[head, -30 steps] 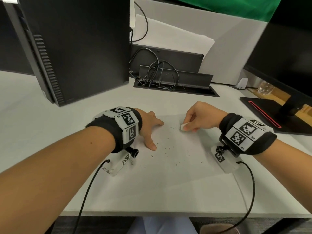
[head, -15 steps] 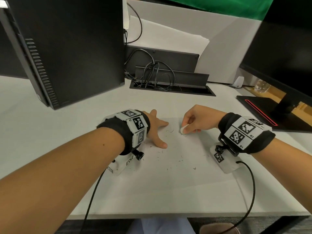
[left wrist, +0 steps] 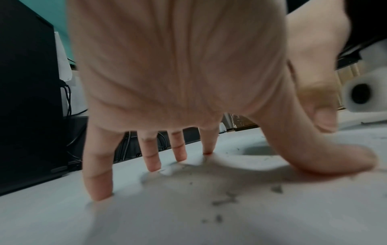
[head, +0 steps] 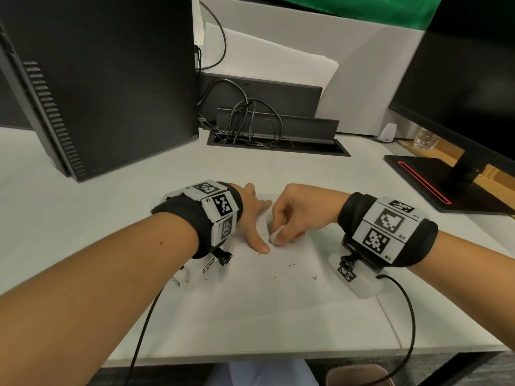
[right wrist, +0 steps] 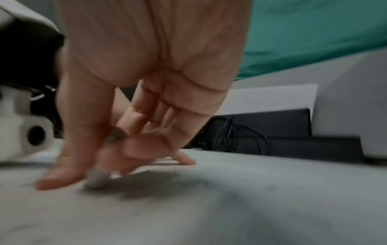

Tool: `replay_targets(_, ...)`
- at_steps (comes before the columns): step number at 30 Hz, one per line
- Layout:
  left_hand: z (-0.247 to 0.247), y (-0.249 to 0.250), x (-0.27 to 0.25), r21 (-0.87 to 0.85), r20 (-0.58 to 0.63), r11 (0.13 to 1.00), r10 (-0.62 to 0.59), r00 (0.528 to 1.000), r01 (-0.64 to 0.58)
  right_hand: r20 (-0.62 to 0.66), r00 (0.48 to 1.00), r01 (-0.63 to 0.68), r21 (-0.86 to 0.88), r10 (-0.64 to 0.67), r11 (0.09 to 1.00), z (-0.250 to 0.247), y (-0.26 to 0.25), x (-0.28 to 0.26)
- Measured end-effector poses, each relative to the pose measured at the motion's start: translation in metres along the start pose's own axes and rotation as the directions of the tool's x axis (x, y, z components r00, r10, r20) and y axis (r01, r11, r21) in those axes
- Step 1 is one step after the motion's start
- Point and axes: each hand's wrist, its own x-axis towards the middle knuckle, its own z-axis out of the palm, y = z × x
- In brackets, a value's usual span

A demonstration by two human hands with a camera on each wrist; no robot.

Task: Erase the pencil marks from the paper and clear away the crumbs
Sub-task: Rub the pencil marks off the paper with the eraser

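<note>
Moved my right hand point(head: 289, 215), pinching the eraser point(head: 277, 235), toward my flat left hand point(head: 252, 218) | paper's point(head: 278, 296) far edge | crumbs point(head: 278, 271) stayed.

Bare bench point(head: 139, 213) lies open left of the hands; tower point(head: 106, 79) blocks far left; monitor base point(head: 434, 179) blocks right.

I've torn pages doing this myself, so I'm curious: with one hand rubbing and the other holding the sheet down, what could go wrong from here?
1. The right hand rubs the eraser very close to the left hand's thumb; the paper between them might buckle or crease.
2. Only spread fingers pin the paper, so a hard stroke could make it slide.
3. Crumbs lie loose across the sheet; rubbing over them may smear grey marks back in.
</note>
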Motion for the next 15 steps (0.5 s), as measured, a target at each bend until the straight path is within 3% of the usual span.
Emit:
replay_targets(6,-0.002,0.001,-0.001,-0.054,-0.014,0.997,0.054,0.998,-0.055,-0.225,0.966,-0.139,-0.05,0.125,0.989,-0.025,0.026,-0.006)
replay_targets(15,-0.004,0.023,0.006,-0.009,-0.081,1.0,0.013,0.997,-0.014,-0.103,0.967,-0.233,0.029,0.235,0.972,-0.024,0.049,-0.005)
